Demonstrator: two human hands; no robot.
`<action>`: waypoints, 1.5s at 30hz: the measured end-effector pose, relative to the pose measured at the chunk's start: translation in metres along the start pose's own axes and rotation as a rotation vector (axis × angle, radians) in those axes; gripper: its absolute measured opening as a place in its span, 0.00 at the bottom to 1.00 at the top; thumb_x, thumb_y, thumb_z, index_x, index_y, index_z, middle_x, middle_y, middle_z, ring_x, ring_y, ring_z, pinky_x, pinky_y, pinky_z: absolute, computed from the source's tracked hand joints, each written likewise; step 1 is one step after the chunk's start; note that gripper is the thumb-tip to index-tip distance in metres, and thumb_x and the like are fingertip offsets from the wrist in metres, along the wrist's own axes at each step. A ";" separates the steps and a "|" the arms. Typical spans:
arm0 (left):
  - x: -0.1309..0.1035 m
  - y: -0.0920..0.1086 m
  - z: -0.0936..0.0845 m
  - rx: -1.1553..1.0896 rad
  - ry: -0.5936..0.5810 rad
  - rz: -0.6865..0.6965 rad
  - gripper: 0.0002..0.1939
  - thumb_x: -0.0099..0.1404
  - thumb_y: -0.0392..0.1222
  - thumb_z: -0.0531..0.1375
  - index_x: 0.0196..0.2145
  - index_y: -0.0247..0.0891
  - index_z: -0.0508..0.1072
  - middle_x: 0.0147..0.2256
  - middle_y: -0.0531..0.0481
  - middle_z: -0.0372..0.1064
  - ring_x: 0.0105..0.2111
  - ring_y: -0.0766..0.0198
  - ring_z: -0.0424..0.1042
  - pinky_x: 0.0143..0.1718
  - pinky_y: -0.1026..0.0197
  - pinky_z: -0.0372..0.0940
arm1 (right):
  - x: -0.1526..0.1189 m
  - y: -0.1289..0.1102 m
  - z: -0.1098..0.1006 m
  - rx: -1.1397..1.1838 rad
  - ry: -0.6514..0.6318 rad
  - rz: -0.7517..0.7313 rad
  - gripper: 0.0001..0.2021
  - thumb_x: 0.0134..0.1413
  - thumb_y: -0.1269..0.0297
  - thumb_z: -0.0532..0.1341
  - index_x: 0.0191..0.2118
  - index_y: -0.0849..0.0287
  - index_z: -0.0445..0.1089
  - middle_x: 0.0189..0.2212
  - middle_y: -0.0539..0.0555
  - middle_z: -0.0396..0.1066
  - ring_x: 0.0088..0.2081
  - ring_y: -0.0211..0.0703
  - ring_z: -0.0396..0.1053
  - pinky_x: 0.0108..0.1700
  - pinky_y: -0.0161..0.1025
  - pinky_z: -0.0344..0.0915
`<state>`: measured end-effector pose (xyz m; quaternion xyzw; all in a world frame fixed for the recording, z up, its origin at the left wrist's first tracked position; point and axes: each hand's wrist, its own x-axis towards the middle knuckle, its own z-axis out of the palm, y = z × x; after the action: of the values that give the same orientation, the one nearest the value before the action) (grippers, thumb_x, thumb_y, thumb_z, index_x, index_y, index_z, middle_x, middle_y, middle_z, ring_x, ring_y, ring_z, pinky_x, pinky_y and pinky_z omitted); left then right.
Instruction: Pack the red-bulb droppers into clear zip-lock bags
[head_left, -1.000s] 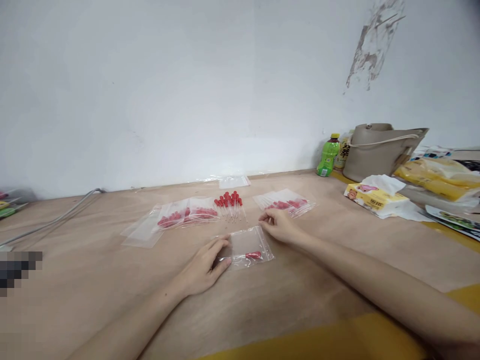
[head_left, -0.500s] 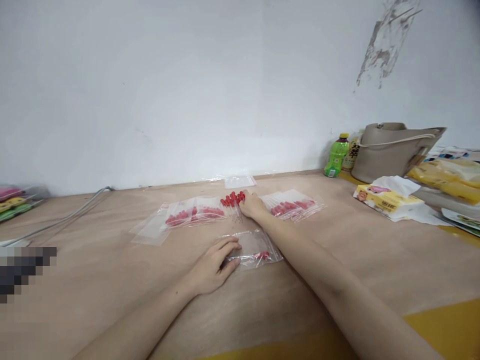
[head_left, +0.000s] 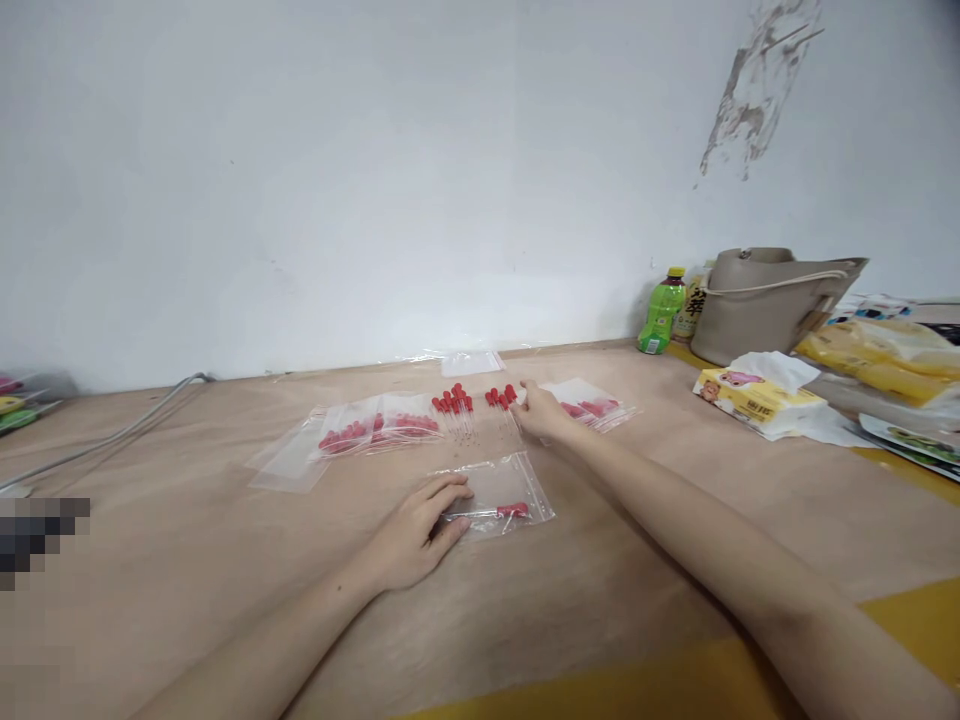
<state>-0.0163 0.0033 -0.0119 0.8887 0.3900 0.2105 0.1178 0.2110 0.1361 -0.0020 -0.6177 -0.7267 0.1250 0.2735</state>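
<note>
My left hand (head_left: 420, 530) lies with fingers and thumb apart on the near left edge of a clear zip bag (head_left: 510, 480). Inside that bag is a dropper with a red bulb (head_left: 513, 510) and a thin stem. Farther back, my right hand (head_left: 541, 412) has its thumb and index finger curled at a small group of red-bulbed droppers (head_left: 495, 398), apparently pinching one; the fingertips are partly hidden. Left of it lies a second loose cluster of droppers (head_left: 453, 402), bulbs toward the wall.
Filled bags of droppers (head_left: 375, 428) overlap at the left, and more filled bags (head_left: 592, 400) lie right of my right hand. An unfilled bag (head_left: 471, 363) rests near the wall. Farther right are a green bottle (head_left: 663, 312), a tissue pack (head_left: 754, 398) and a grey handbag (head_left: 765, 315).
My right hand has moved right, and a few droppers now lie apart from the main cluster. My left hand stays on the clear bag. The view has shifted slightly.
</note>
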 end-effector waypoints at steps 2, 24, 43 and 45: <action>0.000 0.000 0.000 0.001 0.001 0.001 0.14 0.64 0.41 0.50 0.47 0.41 0.64 0.51 0.46 0.59 0.51 0.58 0.59 0.52 0.52 0.57 | -0.014 0.006 -0.010 0.095 0.000 -0.014 0.24 0.51 0.67 0.52 0.54 0.69 0.52 0.30 0.57 0.70 0.33 0.41 0.68 0.37 0.35 0.61; 0.000 -0.003 0.000 0.051 -0.040 -0.037 0.23 0.64 0.47 0.51 0.56 0.43 0.55 0.55 0.47 0.55 0.54 0.56 0.56 0.53 0.51 0.55 | -0.087 0.045 -0.020 0.811 -0.345 -0.088 0.12 0.47 0.62 0.59 0.39 0.61 0.65 0.29 0.51 0.67 0.29 0.35 0.67 0.35 0.37 0.65; 0.001 0.001 0.000 -0.005 -0.010 -0.030 0.21 0.63 0.46 0.52 0.53 0.42 0.57 0.52 0.46 0.59 0.51 0.56 0.59 0.51 0.51 0.56 | -0.100 0.013 -0.013 0.731 -0.445 -0.222 0.11 0.45 0.63 0.59 0.37 0.62 0.67 0.27 0.51 0.70 0.28 0.35 0.66 0.30 0.32 0.62; 0.002 0.003 -0.001 -0.036 0.001 -0.028 0.18 0.63 0.44 0.52 0.50 0.42 0.59 0.50 0.46 0.61 0.49 0.56 0.60 0.49 0.51 0.57 | -0.093 0.018 -0.015 0.758 -0.405 -0.211 0.12 0.45 0.61 0.59 0.37 0.62 0.67 0.30 0.53 0.71 0.31 0.37 0.68 0.34 0.35 0.63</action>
<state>-0.0141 0.0028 -0.0095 0.8807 0.3987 0.2163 0.1364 0.2419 0.0473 -0.0217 -0.3592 -0.7274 0.4726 0.3442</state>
